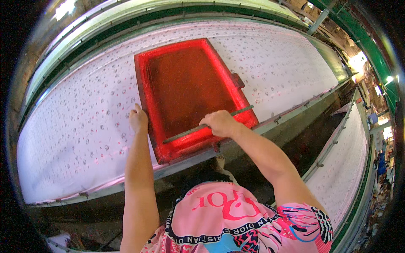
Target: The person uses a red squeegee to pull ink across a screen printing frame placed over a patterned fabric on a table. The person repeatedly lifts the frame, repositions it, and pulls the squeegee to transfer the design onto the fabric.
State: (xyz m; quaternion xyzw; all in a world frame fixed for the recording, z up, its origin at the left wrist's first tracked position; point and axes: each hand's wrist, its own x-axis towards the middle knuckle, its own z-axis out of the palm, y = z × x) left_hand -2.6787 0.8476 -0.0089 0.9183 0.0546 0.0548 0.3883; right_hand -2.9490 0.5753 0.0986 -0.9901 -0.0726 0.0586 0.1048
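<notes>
A red-rimmed printing screen frame (pixel 236 90) lies flat on patterned white cloth (pixel 97 114) spread over a long table. Dark red ink coats its mesh (pixel 185 80). My right hand (pixel 221 123) is closed round a long, thin squeegee (pixel 185 134) that lies slantwise across the near end of the frame, its right end over the right rim. Beside the frame's left outer edge is my left hand (pixel 138 119), fingers apart and slightly bent, holding nothing I can see. Whether it touches the edge, I cannot tell.
A metal rail (pixel 276 120) with small stops runs along the table's near edge. Another cloth-covered table (pixel 341 160) stands at the right, across a dark gap. Beyond the far edge are green rails (pixel 164 19) and a further pale table. A green beam (pixel 371 46) rises at the right.
</notes>
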